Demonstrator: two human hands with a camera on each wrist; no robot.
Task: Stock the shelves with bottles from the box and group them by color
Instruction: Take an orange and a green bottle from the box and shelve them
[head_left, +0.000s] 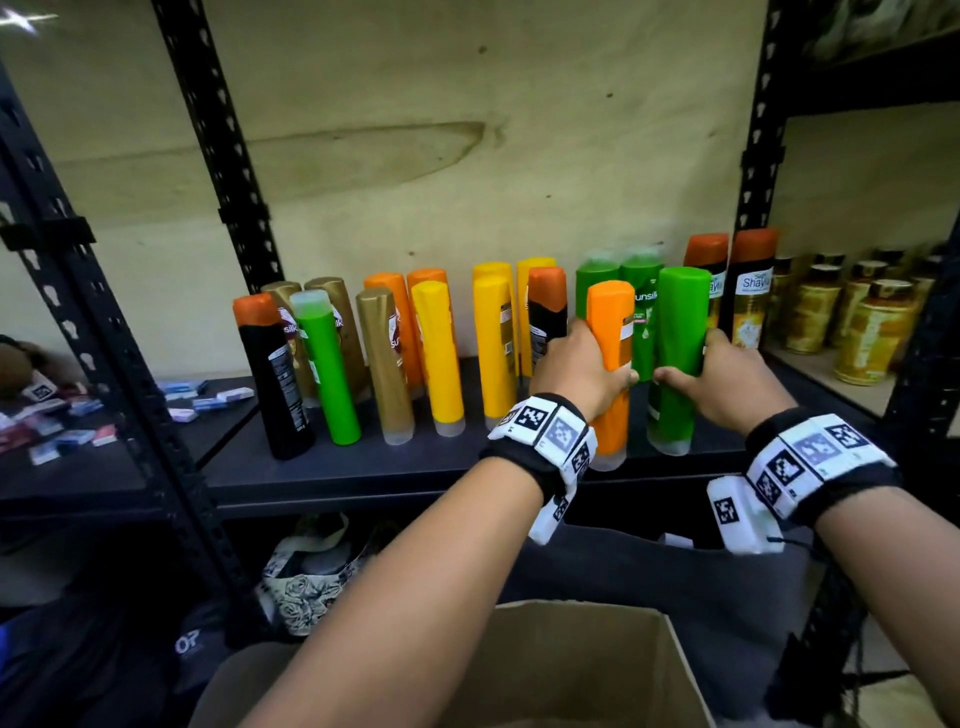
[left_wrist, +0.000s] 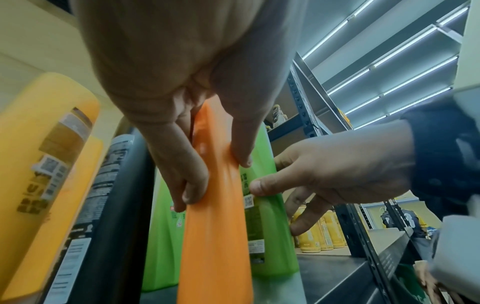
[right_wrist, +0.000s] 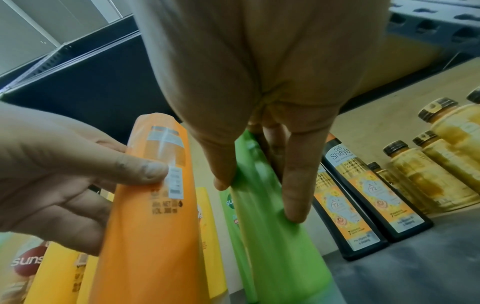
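Observation:
My left hand (head_left: 582, 371) grips an orange bottle (head_left: 610, 332) that stands cap-down near the front edge of the black shelf (head_left: 363, 467). In the left wrist view the fingers (left_wrist: 182, 174) and thumb wrap the orange bottle (left_wrist: 215, 226). Beside it, my right hand (head_left: 722, 384) grips a green bottle (head_left: 680, 322), also cap-down on the shelf. The right wrist view shows the thumb and fingers (right_wrist: 296, 185) pinching the green bottle (right_wrist: 272, 236). Behind them stand two more green bottles (head_left: 641, 291).
Further left on the shelf stand yellow (head_left: 496, 343), orange, gold (head_left: 384, 358), green (head_left: 327, 364) and black bottles (head_left: 272, 374). Two black Shayla bottles (head_left: 748, 291) stand at the right by the post; amber bottles (head_left: 872, 332) fill the neighbouring shelf. An open cardboard box (head_left: 571, 670) sits below.

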